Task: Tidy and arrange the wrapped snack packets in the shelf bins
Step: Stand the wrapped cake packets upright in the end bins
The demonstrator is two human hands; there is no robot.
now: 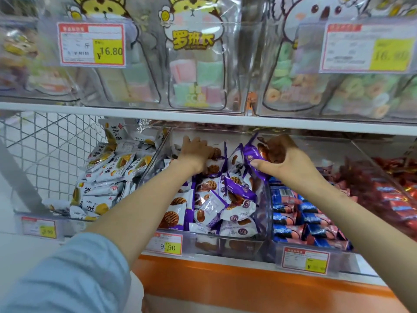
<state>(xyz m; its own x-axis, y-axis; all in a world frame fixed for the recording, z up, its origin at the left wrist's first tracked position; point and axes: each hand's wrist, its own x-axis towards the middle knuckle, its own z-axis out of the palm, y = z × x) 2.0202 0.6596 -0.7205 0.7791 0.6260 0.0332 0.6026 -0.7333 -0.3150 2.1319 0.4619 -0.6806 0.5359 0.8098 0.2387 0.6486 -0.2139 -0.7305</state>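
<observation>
At the lower left of the frame a pale blue sleeve is seen, and beyond it the orange shelf edge with a 9.90 price tag; behind the tag stands the clear middle bin, in which the waffle snack packets are heaped untidily at all angles; the left grip is laid with spread fingers on the packets at the back of that bin, grasping nothing that can be made out; the right grip is clenched round a few purple packets, lifted above the bin's right side. The step in hand is judged to be the gathering of loose packets for restacking; next, the lifted ones would need to be set down flat and aligned. Farther up, candy bins are shelved.
</observation>
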